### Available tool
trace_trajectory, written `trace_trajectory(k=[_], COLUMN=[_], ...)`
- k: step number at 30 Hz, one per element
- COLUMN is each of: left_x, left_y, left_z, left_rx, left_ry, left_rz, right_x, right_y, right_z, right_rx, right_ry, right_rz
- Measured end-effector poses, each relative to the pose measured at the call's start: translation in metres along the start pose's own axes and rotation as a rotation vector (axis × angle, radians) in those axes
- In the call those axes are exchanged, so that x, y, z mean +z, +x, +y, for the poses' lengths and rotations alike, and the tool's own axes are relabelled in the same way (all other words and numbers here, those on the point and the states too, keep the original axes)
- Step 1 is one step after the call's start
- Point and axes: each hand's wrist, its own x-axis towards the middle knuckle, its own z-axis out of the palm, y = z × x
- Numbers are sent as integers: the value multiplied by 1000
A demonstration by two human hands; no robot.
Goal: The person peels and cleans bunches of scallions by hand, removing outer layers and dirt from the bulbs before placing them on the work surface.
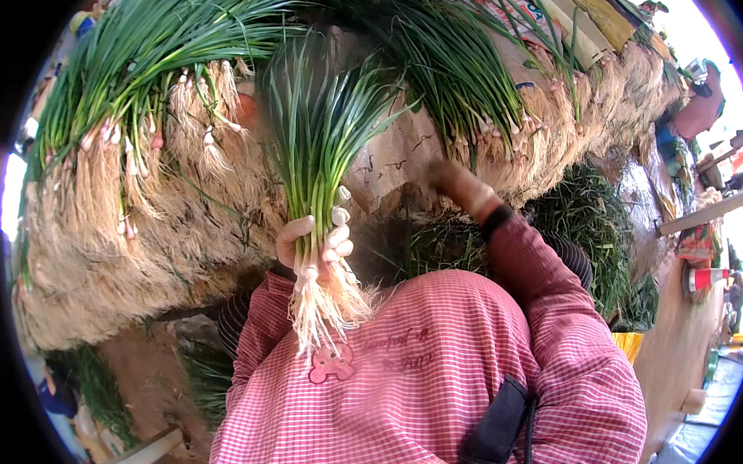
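My left hand [337,227] is closed around a bunch of green garlic [311,185]. The bunch stands upright in front of my chest, its long green leaves fanning upward and its white bulbs and pale roots hanging below my grip. Farther to the right, my right hand [460,186] is smeared by motion. It is nearest to a heap of green garlic [465,90] at the right of the bench, and its fingers cannot be made out. A larger heap of green garlic [145,84] lies at the far left, bulbs toward me.
A thick fringe of dry roots [134,232] hangs along the bench's near edge. Between the heaps lies a pale sheet [389,162]. Cut green leaves [588,233] are piled low on the right. A red and white object [704,279] stands on the floor farther right.
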Motion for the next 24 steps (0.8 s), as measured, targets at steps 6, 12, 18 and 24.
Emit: trace_trajectory(k=[6, 12, 18, 24], left_x=[20, 13, -24, -35], left_y=[7, 36, 27, 34], left_z=[-7, -22, -19, -34], left_rx=[69, 198, 7, -150], left_ry=[136, 452, 536, 522], left_rz=[-97, 324, 525, 597], right_x=[28, 23, 3, -2], right_y=[-74, -28, -36, -44], right_z=[23, 43, -46, -128], right_rx=[301, 764, 597, 182], right_ry=[-165, 322, 513, 108], right_rz=[-145, 303, 112, 123])
